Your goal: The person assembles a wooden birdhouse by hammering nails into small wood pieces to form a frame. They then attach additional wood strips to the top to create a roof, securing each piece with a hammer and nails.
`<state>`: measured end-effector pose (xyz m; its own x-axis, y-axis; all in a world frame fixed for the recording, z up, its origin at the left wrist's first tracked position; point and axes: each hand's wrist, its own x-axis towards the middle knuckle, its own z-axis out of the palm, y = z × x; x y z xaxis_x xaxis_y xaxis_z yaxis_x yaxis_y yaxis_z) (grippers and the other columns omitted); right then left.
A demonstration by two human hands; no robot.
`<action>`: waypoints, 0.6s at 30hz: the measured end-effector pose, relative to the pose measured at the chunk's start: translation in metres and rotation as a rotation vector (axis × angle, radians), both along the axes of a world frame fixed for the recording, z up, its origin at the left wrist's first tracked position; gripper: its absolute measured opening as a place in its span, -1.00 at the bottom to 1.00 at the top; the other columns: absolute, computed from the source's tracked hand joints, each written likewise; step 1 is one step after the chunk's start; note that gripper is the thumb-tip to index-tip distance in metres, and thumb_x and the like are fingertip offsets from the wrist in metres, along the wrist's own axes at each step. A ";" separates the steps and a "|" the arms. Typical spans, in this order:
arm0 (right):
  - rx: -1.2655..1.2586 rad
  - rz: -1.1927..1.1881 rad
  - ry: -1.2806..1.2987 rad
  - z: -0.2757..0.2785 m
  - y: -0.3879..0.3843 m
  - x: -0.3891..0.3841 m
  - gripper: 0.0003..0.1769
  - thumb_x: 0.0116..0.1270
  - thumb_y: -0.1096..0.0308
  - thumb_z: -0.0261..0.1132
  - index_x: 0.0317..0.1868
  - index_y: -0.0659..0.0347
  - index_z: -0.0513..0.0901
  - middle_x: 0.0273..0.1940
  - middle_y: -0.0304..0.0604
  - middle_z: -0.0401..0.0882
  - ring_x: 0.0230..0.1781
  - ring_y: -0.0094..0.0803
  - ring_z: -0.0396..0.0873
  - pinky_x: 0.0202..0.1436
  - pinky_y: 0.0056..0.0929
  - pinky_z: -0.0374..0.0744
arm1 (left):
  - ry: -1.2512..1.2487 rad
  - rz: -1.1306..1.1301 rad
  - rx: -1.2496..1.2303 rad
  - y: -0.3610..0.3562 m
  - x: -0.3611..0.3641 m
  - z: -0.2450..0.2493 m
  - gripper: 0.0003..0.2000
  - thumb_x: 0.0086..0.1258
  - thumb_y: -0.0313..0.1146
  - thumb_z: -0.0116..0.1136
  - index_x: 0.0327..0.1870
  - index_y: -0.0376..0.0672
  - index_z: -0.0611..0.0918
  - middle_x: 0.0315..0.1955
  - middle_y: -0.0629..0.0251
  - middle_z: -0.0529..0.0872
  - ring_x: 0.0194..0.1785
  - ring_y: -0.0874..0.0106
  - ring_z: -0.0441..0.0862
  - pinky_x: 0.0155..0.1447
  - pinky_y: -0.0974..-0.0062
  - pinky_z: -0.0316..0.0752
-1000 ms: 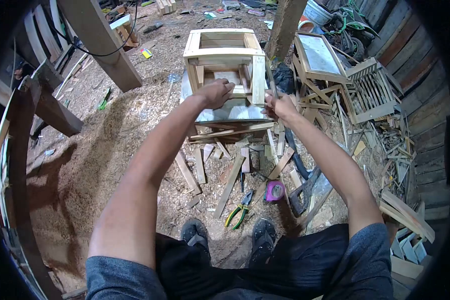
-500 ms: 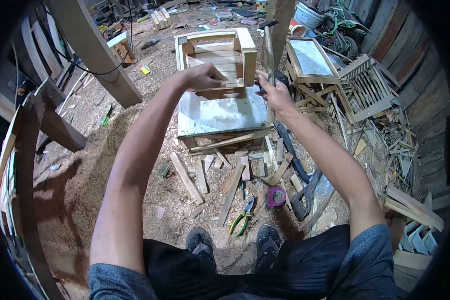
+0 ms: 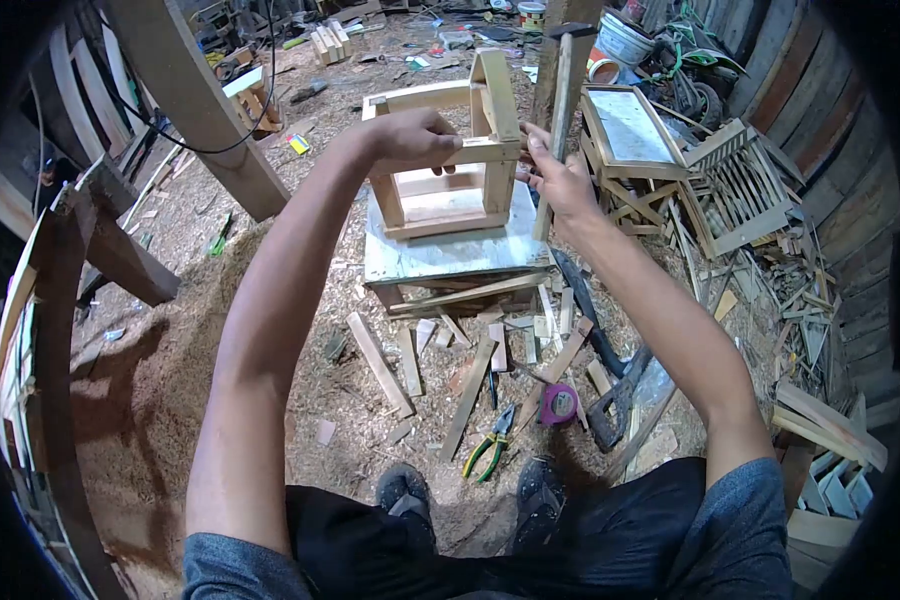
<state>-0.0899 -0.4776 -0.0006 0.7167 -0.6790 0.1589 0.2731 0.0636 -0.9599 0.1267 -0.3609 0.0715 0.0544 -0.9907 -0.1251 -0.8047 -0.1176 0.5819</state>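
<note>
A small wooden frame point(image 3: 450, 228), shaped like a little chair, stands on a low white-topped table point(image 3: 400, 262). My left hand point(image 3: 420, 140) is closed around its near upper rail, the fingertips curled underneath. At the right corner of the frame, my right hand point(image 3: 567, 187) holds a hammer point(image 3: 562, 90) by its handle, head up. The thumb and fingertips of that hand reach to the frame's corner post. On the floor before the table lie pliers point(image 3: 488, 450) with green and yellow handles, and a purple tape measure point(image 3: 558, 404).
Wood offcuts point(image 3: 380, 365) and shavings cover the floor around my shoes. A handsaw point(image 3: 605, 415) lies to the right. Wooden posts point(image 3: 195, 100) rise at left and behind the table. Further right stand another framed table point(image 3: 625, 125) and a slatted wooden piece point(image 3: 740, 200).
The frame has been tipped, so its near side now stands upright and the slats no longer face me. Both hands stay at it; the hammer has shifted slightly up and right.
</note>
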 end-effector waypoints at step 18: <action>-0.165 -0.239 -0.035 0.043 -0.052 0.064 -0.57 0.48 0.13 0.28 0.26 0.10 0.65 -0.32 -0.37 0.58 -0.36 -0.62 0.45 -0.22 -0.50 0.48 | 0.766 0.471 -0.868 -0.057 -0.070 -0.001 -0.50 0.66 -0.26 -0.20 0.47 -0.43 0.30 0.37 -0.12 0.46 0.45 0.25 0.37 0.49 0.42 0.20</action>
